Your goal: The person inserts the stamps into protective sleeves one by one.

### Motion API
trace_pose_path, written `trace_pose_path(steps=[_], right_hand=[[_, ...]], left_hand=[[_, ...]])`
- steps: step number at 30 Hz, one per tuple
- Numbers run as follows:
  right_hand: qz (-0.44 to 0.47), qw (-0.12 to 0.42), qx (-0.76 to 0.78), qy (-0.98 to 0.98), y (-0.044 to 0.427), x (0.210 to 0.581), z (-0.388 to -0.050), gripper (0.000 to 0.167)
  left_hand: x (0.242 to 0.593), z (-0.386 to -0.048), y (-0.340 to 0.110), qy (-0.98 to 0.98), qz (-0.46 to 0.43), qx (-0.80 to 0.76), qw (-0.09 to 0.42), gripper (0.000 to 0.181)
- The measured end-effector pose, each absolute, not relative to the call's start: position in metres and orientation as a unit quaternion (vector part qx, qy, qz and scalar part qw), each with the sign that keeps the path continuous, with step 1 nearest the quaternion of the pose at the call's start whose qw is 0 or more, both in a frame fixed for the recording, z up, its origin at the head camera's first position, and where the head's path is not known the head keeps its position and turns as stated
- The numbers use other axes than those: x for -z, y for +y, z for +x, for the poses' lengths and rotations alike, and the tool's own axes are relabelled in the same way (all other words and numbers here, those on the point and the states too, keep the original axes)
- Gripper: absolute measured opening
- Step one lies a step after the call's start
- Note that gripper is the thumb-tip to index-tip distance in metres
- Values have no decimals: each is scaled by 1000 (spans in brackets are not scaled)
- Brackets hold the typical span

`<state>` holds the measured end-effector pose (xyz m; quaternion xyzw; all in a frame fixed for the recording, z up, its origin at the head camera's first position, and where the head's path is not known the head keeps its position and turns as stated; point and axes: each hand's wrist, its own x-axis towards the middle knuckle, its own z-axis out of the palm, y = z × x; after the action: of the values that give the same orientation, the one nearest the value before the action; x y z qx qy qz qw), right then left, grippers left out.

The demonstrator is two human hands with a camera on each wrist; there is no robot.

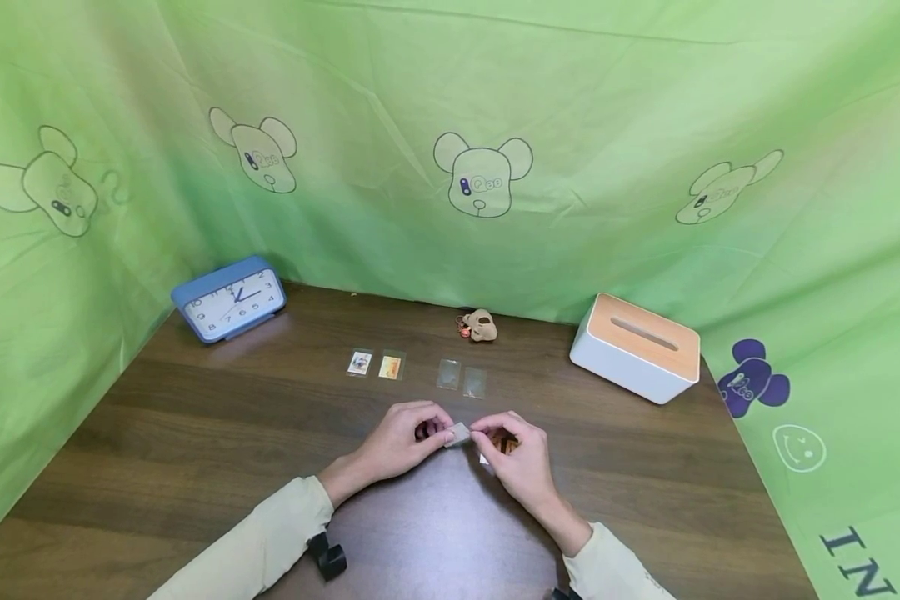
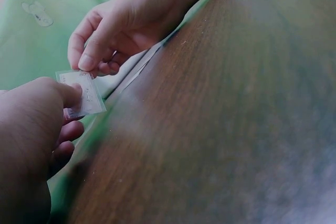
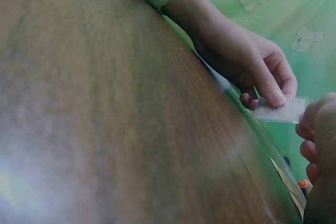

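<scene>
Between my hands is a small pale card in a clear sleeve (image 1: 459, 434), held above the wooden table. My left hand (image 1: 408, 440) pinches it with thumb and fingers at its left side. At the opposite end, the thumb and fingertips of my right hand (image 1: 523, 462) pinch the sleeve's edge. Faint print shows on the card (image 2: 89, 94) in the left wrist view. Partly hidden behind my right hand lies an orange and black item (image 1: 505, 440) with a white corner; its kind is unclear. Farther back lie two sleeved picture cards (image 1: 359, 362) and two clear sleeves (image 1: 448, 374).
A blue clock (image 1: 232, 300) stands at the back left of the table (image 1: 195, 450). At the back right is a white tissue box (image 1: 622, 371) with a wooden lid. A small beige pouch-like item (image 1: 483, 326) with a red charm lies near the green curtain (image 1: 375, 225).
</scene>
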<state>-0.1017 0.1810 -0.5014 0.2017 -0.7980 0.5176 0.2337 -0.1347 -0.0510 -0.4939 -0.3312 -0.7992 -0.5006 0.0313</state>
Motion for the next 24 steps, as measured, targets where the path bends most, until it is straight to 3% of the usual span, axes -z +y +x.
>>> trace_pose_path(steps=[10, 24], right_hand=[[223, 244, -483, -811, 190, 495, -108, 34], [222, 234, -418, -849, 216, 491, -109, 31]], left_hand=[[493, -141, -57, -835, -327, 431, 103, 7], [493, -154, -67, -876, -250, 388, 142, 12]])
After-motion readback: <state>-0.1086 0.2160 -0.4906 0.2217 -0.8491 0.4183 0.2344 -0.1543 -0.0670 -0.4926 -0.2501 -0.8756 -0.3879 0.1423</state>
